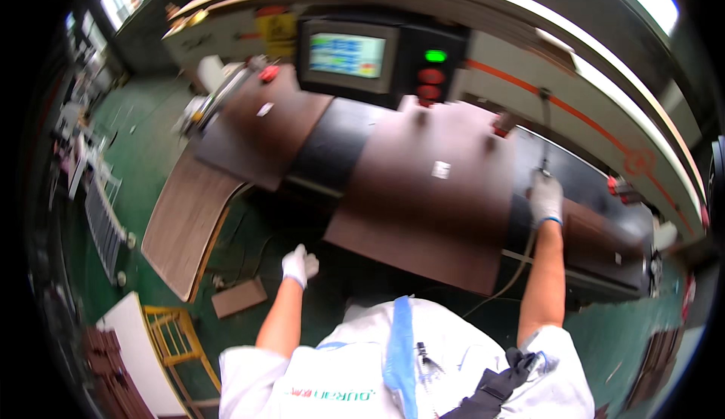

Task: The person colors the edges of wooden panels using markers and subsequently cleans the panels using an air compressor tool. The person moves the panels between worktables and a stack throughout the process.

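Note:
My right hand [545, 198], in a white glove, is closed round what looks like an air blow gun [544, 158]. Its thin dark nozzle points away toward the machine, and a pale hose [521, 269] trails down from the hand. Left of it, a large brown panel [427, 192] with a small white label lies across the black machine bed and overhangs its near edge. My left hand [300, 265], gloved too, hangs in front of the bed with its fingers curled and nothing visible in them. Motion blurs much of the picture.
Another brown panel [264, 128] lies at the left of the bed, a third [600, 241] at the right. Above them sits a control box with a lit screen [346, 55]. A wood-grain board [185, 223] stands out at left, near a yellow frame [172, 336].

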The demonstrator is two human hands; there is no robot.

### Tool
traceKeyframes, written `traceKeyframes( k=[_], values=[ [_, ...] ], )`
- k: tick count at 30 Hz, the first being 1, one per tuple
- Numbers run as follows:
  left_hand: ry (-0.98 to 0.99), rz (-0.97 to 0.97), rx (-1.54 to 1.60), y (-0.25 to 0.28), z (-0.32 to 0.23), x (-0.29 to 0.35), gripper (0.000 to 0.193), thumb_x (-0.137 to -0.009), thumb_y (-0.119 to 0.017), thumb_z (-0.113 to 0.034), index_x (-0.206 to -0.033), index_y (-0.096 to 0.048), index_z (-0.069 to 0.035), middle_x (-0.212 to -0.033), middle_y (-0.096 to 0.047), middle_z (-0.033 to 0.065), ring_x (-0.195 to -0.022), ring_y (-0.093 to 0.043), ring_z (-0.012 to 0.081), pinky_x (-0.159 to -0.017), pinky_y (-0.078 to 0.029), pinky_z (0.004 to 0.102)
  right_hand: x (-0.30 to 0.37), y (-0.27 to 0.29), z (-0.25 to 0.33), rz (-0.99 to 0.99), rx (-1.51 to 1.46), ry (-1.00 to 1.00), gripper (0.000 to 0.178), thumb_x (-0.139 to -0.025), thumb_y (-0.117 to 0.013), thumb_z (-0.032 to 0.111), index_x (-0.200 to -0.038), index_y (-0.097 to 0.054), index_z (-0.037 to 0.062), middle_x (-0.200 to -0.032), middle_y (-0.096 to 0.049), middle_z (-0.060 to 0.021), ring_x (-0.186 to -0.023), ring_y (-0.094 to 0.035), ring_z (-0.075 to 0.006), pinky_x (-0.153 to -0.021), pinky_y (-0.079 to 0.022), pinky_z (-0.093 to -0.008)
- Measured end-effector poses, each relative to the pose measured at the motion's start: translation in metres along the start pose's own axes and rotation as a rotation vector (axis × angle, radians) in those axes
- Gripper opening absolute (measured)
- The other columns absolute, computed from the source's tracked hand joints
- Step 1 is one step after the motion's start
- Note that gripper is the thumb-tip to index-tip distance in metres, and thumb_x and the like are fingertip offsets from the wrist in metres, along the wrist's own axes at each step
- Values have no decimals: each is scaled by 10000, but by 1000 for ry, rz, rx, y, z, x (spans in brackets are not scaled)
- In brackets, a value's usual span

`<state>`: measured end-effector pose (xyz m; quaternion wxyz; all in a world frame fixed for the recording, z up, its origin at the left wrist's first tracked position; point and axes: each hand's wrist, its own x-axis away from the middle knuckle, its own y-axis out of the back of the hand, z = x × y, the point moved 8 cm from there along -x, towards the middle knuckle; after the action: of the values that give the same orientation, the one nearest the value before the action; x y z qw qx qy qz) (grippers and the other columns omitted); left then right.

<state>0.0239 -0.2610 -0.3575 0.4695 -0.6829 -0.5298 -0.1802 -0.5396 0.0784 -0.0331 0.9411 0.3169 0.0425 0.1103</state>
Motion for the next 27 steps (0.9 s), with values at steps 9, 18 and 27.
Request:
traceKeyframes(
  k=[9, 18, 27],
  values=[
    [-150, -307, -167, -23, -204, -113, 608, -961, -666, -362, -1423, -484, -11, -1296, -590, 230, -1034, -671, 418, -791, -593, 489, 166, -86, 93, 344, 27, -87, 327, -903, -588, 313, -724, -582, 39, -555, -571, -72, -472, -522, -183, -484, -421, -378],
    [-241, -152, 88, -23, -198, -100, 341, -945, -694, -167, -1201, -555, 11, -1154, -621, 147, -894, -672, 333, -640, -619, 398, 270, -226, 98, 725, 447, -30, 377, -902, -619, 327, -961, -610, -46, -673, -614, -83, -601, -614, -178, -597, -488, -337],
    [-724, -426, 771, 293, -184, 34, 659, -1049, -475, -439, -1541, -302, -37, -1589, -334, 201, -1395, -440, 342, -1156, -388, 450, 273, -313, 141, 930, 436, 69, 505, -907, -595, 433, -1016, -622, -59, -710, -650, -169, -672, -675, -302, -694, -519, -410]
  ],
)
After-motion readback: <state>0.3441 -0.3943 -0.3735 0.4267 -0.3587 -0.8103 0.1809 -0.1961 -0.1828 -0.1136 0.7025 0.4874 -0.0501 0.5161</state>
